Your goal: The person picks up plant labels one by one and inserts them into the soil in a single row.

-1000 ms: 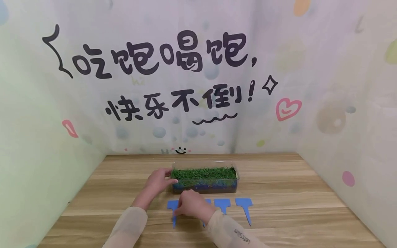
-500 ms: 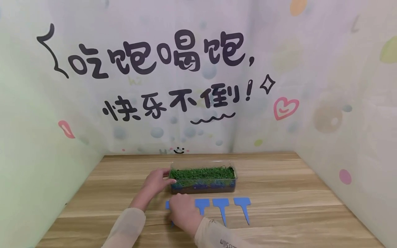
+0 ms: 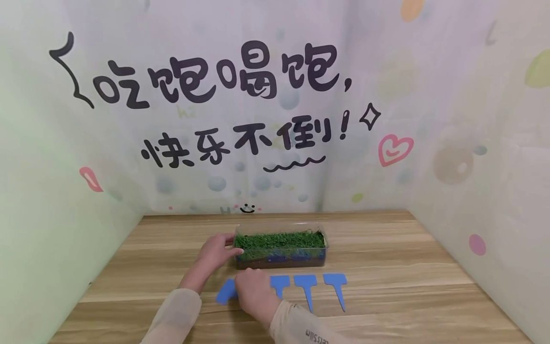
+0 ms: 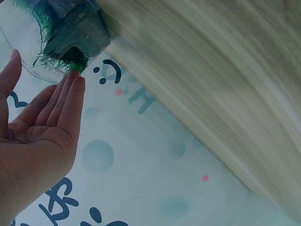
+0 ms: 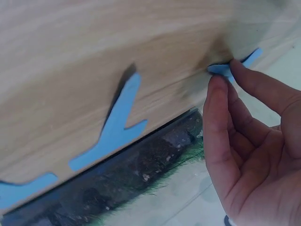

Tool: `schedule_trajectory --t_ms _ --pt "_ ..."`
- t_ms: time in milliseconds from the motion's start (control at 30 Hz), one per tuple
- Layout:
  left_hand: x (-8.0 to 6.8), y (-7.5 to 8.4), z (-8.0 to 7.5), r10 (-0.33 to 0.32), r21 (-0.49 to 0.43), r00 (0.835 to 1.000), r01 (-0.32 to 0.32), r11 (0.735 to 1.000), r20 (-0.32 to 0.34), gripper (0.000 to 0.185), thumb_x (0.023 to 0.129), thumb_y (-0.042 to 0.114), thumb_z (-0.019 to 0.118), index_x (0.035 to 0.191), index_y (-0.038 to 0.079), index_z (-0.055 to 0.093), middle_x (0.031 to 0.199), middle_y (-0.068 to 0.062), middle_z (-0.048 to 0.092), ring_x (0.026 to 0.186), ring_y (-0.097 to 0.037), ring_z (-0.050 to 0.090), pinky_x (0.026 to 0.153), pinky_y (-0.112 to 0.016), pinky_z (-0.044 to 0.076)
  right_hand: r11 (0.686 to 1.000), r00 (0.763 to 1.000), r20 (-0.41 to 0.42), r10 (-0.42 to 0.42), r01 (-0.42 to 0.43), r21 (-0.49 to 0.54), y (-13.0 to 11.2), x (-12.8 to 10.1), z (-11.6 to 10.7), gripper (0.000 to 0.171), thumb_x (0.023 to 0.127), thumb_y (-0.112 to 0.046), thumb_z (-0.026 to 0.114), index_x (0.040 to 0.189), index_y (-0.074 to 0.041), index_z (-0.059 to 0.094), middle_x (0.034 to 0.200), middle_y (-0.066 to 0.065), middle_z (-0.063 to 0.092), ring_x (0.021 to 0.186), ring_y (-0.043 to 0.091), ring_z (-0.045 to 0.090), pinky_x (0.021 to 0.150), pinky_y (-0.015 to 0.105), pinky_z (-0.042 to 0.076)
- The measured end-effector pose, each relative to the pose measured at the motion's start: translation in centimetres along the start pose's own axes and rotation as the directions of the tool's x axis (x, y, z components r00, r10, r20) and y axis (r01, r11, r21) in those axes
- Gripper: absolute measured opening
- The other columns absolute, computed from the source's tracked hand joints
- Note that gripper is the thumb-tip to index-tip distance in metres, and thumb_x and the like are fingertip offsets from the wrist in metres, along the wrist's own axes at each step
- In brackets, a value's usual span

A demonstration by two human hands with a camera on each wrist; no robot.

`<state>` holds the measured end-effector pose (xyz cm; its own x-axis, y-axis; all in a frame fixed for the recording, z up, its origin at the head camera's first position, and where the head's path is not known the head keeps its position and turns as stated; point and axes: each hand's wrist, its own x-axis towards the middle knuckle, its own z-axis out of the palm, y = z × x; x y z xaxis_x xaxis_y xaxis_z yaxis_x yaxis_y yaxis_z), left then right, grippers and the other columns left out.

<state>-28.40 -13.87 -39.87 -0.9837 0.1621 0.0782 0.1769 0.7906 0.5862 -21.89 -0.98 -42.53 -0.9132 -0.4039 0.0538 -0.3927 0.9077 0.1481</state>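
Observation:
A clear rectangular box [image 3: 281, 261] with green grass-like turf [image 3: 279, 240] over a dark layer stands on the table. My left hand [image 3: 216, 252] is at its left end, thumb at the front corner; in the left wrist view the fingers [image 4: 70, 106] lie straight, tips at the box's end. In front of the box, my right hand [image 3: 257, 292] pinches a blue T-shaped plant label [image 3: 225, 291] between thumb and fingertips. Its wide head sticks out to the left; in the right wrist view, the hand partly covers this label [image 5: 218, 69].
Three more blue labels lie flat in a row to the right: one partly behind the right hand [image 3: 281, 283], a middle label [image 3: 306, 282] and an outer label [image 3: 336, 279]. A printed cloth wall [image 3: 258, 191] rises behind the wooden table [image 3: 386, 286].
My right hand has moved left onto the leftmost label, which has turned so its head points left. The left hand stays at the box; the view has shifted slightly.

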Motion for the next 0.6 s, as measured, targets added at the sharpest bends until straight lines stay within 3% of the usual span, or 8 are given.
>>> schedule_trajectory --t_ms 333,600 --pt "0.0 0.1 -0.1 -0.013 -0.002 1.0 0.013 1.0 0.013 0.061 0.092 0.025 0.073 0.142 -0.003 0.052 0.134 -0.021 0.063 0.125 -0.037 0.06 0.105 -0.053 0.049 0.977 0.992 0.117 -0.037 0.012 0.214 1.3 0.2 -0.5 0.028 0.084 -0.026 0.078 0.061 -0.018 0.063 0.061 -0.002 0.061 0.055 0.014 0.057 0.048 0.03 0.049" --pt "0.0 0.0 -0.1 -0.016 -0.01 1.0 0.016 1.0 0.017 0.06 0.092 0.024 0.073 0.142 -0.002 0.053 0.134 -0.021 0.063 0.125 -0.037 0.06 0.103 -0.052 0.05 0.91 0.986 0.102 -0.131 0.079 0.407 2.4 0.0 -0.4 0.022 0.077 -0.017 0.084 0.067 -0.021 0.065 0.062 -0.012 0.058 0.052 0.005 0.047 0.047 0.021 0.04"
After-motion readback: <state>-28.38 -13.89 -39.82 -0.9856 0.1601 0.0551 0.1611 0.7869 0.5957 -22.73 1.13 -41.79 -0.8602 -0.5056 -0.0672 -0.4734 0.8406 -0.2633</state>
